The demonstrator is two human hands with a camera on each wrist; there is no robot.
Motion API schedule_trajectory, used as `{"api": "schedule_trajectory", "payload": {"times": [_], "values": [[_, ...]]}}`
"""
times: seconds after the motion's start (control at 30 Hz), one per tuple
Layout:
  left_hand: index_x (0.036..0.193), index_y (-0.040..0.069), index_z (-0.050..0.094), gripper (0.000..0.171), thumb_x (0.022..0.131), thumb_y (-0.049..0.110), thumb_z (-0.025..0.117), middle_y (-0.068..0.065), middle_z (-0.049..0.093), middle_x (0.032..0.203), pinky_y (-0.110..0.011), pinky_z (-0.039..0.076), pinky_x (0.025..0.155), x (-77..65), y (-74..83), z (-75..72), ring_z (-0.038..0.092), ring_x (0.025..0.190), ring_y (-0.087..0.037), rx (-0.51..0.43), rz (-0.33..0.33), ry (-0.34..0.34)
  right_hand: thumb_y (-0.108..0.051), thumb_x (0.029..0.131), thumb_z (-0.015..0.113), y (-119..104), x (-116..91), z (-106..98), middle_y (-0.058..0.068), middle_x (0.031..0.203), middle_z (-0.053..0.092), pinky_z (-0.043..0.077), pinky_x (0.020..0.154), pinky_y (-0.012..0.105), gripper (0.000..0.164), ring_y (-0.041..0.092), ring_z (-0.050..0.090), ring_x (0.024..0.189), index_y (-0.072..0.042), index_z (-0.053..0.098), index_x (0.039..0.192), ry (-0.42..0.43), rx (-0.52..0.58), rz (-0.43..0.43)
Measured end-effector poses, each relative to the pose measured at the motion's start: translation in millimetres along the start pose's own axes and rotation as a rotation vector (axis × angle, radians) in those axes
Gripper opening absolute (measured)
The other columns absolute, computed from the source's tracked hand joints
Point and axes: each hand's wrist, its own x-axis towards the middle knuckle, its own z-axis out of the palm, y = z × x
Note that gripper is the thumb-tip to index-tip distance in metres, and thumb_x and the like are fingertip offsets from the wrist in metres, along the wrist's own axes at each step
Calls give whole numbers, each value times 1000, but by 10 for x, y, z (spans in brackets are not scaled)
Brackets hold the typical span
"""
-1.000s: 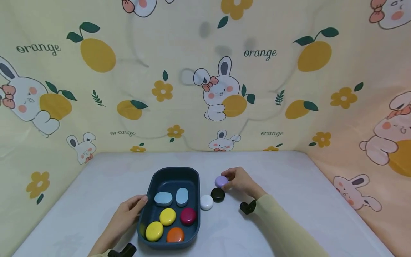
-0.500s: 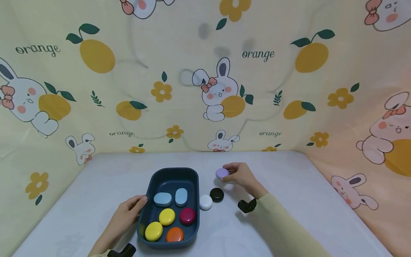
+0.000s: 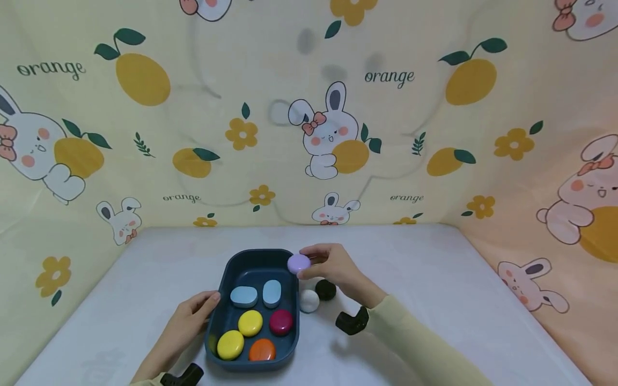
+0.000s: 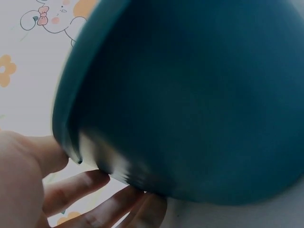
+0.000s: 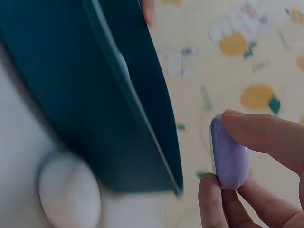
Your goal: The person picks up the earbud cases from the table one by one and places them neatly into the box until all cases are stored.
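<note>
Between the thumb and fingers of my right hand (image 3: pixel 335 269) is a glossy purple disc (image 3: pixel 299 263) with rounded edges. In the head view it overlaps the far right corner of a dark blue tray (image 3: pixel 257 366); the right wrist view shows the disc (image 5: pixel 231 154) on edge, apart from the tray wall (image 5: pixel 85 118). My left hand (image 3: pixel 190 317) grips the tray's left side, thumb at the rim and fingers against the outer wall (image 4: pixel 190 118). Inside lie two pale blue oval pieces (image 3: pixel 243 296), two yellow discs (image 3: pixel 250 323), a dark red disc (image 3: pixel 281 322) and an orange disc (image 3: pixel 262 350).
Just right of the tray, a white disc (image 3: pixel 309 301) and a black disc (image 3: pixel 325 289) lie on the white table (image 3: pixel 405 257), under and beside my right hand. A patterned cloth backdrop (image 3: pixel 270 64) rises behind the table and along both sides.
My right hand has lifted the purple disc from beside the black disc and carried it left to the tray's far right corner. My left hand keeps its hold.
</note>
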Motion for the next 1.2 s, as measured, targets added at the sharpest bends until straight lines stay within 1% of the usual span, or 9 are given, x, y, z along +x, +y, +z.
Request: {"api": "schedule_trajectory", "payload": {"times": [0.1, 0.23, 0.43, 0.67, 0.9, 0.97, 1.0, 1.13, 1.2], "values": [[138, -3, 50, 70, 99, 54, 51, -27, 50, 139, -48, 55, 88, 0, 4, -2, 56, 117, -39, -1, 0, -1, -11, 76, 86, -68, -43, 168, 7, 105, 68, 57, 84, 34, 45, 25, 63, 96, -6, 68, 118, -48, -30, 4], [138, -3, 50, 68, 99, 53, 51, -26, 50, 138, -47, 55, 89, 1, 13, -2, 56, 118, -39, -4, 3, 0, -11, 75, 87, -122, -90, 363, 3, 101, 69, 57, 82, 32, 44, 23, 63, 93, -8, 70, 115, -90, -65, 15], [138, -2, 51, 64, 100, 50, 51, -25, 51, 138, -47, 55, 90, 11, 13, -3, 57, 117, -37, -8, 9, 5, -7, 74, 87, -130, -90, 531, 1, 99, 68, 57, 82, 31, 41, 21, 64, 90, -8, 71, 111, -127, -88, -1], [139, -2, 50, 67, 100, 52, 50, -26, 49, 139, -47, 55, 89, 11, 15, -1, 56, 118, -39, 10, 7, 2, -10, 72, 89, -79, 13, 601, -2, 97, 67, 58, 81, 31, 43, 18, 63, 89, -8, 71, 111, -96, -190, -33], [139, -2, 51, 65, 100, 51, 50, -26, 49, 140, -47, 55, 88, 10, 3, -2, 55, 118, -39, 15, 10, 4, -11, 73, 89, -31, 129, 637, 0, 97, 68, 58, 79, 31, 44, 18, 63, 88, -5, 70, 112, -42, -223, -28], [139, -1, 51, 64, 100, 50, 50, -25, 49, 140, -46, 55, 89, 8, 4, -3, 56, 118, -38, 7, 9, 9, -11, 73, 89, -24, 159, 649, 1, 100, 68, 58, 81, 32, 45, 19, 64, 90, -4, 69, 114, -31, -227, -22], [138, -1, 52, 63, 100, 50, 51, -25, 50, 139, -46, 55, 89, 6, 6, -3, 56, 118, -38, 1, 7, 11, -11, 74, 88, -23, 171, 651, 3, 104, 68, 58, 83, 32, 48, 20, 64, 94, -3, 68, 116, -34, -232, -19], [138, -1, 51, 67, 99, 53, 51, -25, 49, 139, -47, 55, 89, -2, 10, -3, 56, 118, -38, -2, 12, 5, -6, 77, 85, -28, 189, 627, 14, 125, 63, 53, 94, 36, 59, 27, 62, 111, 2, 59, 129, -83, -224, -23], [138, -2, 51, 67, 99, 53, 51, -25, 49, 139, -47, 55, 89, -3, 5, -6, 56, 118, -39, -2, 9, 5, -5, 79, 83, -38, 186, 598, 17, 132, 58, 50, 97, 37, 61, 30, 59, 117, 3, 55, 133, -102, -211, -26]]}}
